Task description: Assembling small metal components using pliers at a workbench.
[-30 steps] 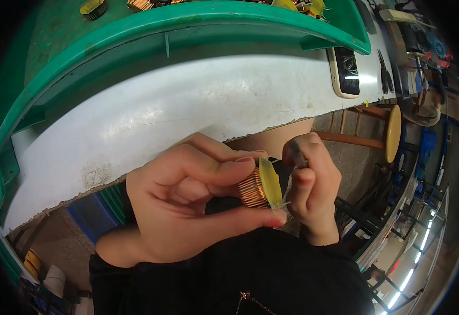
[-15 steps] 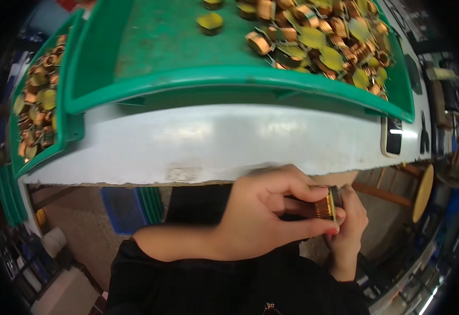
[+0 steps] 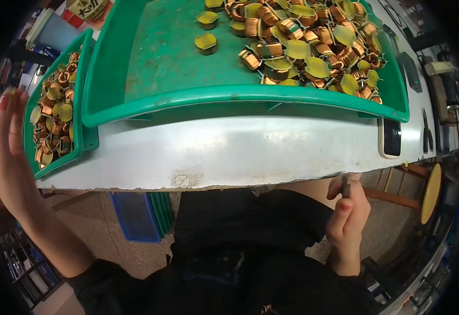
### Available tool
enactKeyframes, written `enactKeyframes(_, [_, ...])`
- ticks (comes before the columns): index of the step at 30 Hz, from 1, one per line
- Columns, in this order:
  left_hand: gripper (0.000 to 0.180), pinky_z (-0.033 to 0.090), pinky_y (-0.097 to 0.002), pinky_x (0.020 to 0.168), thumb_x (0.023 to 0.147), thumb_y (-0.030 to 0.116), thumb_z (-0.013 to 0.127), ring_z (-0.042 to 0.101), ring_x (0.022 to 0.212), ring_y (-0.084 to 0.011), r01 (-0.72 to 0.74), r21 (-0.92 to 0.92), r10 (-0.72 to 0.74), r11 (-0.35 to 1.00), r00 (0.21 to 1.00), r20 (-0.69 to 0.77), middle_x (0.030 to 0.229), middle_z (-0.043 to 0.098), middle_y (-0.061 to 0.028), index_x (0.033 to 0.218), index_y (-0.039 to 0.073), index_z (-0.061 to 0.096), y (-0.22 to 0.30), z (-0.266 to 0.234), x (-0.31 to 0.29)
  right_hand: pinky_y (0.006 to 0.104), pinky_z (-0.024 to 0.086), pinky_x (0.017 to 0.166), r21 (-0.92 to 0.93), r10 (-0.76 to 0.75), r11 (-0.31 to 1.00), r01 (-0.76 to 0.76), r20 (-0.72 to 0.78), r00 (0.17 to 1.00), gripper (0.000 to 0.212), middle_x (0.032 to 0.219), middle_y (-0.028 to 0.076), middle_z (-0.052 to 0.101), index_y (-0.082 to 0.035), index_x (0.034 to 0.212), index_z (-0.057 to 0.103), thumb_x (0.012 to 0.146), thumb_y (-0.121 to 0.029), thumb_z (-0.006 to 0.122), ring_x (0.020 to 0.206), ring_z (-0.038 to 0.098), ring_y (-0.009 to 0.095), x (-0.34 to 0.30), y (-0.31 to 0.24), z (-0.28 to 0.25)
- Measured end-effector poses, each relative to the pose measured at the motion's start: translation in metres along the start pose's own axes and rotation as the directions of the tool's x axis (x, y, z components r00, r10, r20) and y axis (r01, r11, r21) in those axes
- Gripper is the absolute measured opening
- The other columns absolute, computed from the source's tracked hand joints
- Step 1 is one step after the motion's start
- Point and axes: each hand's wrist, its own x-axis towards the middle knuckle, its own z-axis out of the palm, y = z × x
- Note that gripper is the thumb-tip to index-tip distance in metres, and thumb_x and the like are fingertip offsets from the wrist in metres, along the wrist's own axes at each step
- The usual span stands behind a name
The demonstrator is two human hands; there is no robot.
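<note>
My left hand [image 3: 9,142] is raised at the far left, beside the small green bin. Its fingers are drawn together, and a bit of something yellowish brown shows at the tips; most of it is hidden. Past the table's front edge on the right, my right hand [image 3: 349,215] pinches a small dark piece [image 3: 346,186] between thumb and fingers, too blurred to name. Copper-wound coils [image 3: 56,113] with yellow, many-sided plates fill the small green bin [image 3: 90,137]. More coils [image 3: 313,50] are heaped on the right side of the large green bin [image 3: 240,93].
A phone [image 3: 391,139] and dark-handled pliers [image 3: 427,134] lie at the right of the white table [image 3: 229,152]. Below stand a blue crate [image 3: 135,215] and a round-topped wooden stool [image 3: 431,194]. A light blue container [image 3: 56,29] is at the back left.
My left hand has left my right hand and swung far to the left, beside the small bin. The copper coil between both hands is no longer there. My right hand stays near its place.
</note>
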Motion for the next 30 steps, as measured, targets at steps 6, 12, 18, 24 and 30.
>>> enactKeyframes(6, [0.044, 0.047, -0.023, 0.084, 0.088, 0.02, 0.059, 0.06, 0.1, -0.0201, 0.122, 0.332, -0.086, 0.935, 0.989, -0.122, 0.106, 0.059, -0.0191, 0.119, -0.009, 0.049, -0.031, -0.055, 0.044, 0.0281, 0.036, 0.063, -0.072, -0.074, 0.994, 0.077, 0.046, 0.996, 0.037, 0.072, 0.008, 0.048, 0.0, 0.086, 0.051, 0.096, -0.033, 0.036, 0.065, 0.042, 0.019, 0.01, 0.01, -0.01])
enactKeyframes(12, [0.039, 0.042, -0.0177, 0.066, 0.092, 0.014, 0.049, 0.045, 0.083, -0.0131, 0.605, -0.447, -0.385, 0.658, 0.781, 0.491, 0.105, 0.05, -0.0178, 0.116, -0.016, 0.045, -0.008, 0.022, 0.039, 0.0297, 0.04, 0.062, -0.089, -0.088, 0.992, 0.093, 0.053, 0.995, 0.023, 0.075, 0.011, 0.05, 0.001, 0.088, 0.053, 0.09, -0.022, 0.049, 0.064, 0.044, 0.023, 0.007, 0.013, -0.013])
enactKeyframes(18, [0.022, 0.024, -0.014, 0.041, 0.088, 0.011, 0.055, 0.04, 0.063, -0.0031, 0.54, -0.165, -0.283, 0.826, 0.65, 0.705, 0.086, 0.051, -0.0076, 0.106, -0.002, 0.05, 0.015, 0.102, 0.034, 0.0303, 0.04, 0.063, -0.089, -0.085, 0.992, 0.092, 0.081, 0.993, 0.019, 0.076, 0.011, 0.051, 0.0, 0.088, 0.054, 0.086, -0.019, 0.053, 0.065, 0.045, 0.024, 0.007, 0.005, -0.016])
enactKeyframes(24, [0.028, 0.026, -0.0156, 0.038, 0.074, 0.007, 0.071, 0.035, 0.045, -0.0013, 0.036, 0.354, -0.267, 0.935, 0.729, 0.63, 0.072, 0.054, 0.0039, 0.096, 0.007, 0.054, 0.004, 0.154, 0.043, 0.0303, 0.041, 0.063, -0.114, -0.107, 0.986, 0.12, 0.111, 0.988, 0.017, 0.077, 0.01, 0.052, -0.001, 0.088, 0.054, 0.083, -0.017, 0.056, 0.067, 0.046, 0.024, 0.014, 0.011, -0.028])
enactKeyframes(30, [0.032, 0.029, -0.0176, 0.039, 0.072, 0.01, 0.075, 0.039, 0.047, -0.0029, -0.054, 0.357, -0.17, 0.933, 0.805, 0.568, 0.08, 0.059, 0.0011, 0.098, 0.008, 0.056, -0.025, 0.18, 0.049, 0.0302, 0.041, 0.064, -0.12, -0.122, 0.983, 0.137, 0.124, 0.985, 0.017, 0.077, 0.009, 0.052, -0.001, 0.087, 0.055, 0.081, -0.017, 0.058, 0.067, 0.047, 0.025, 0.022, 0.018, -0.036])
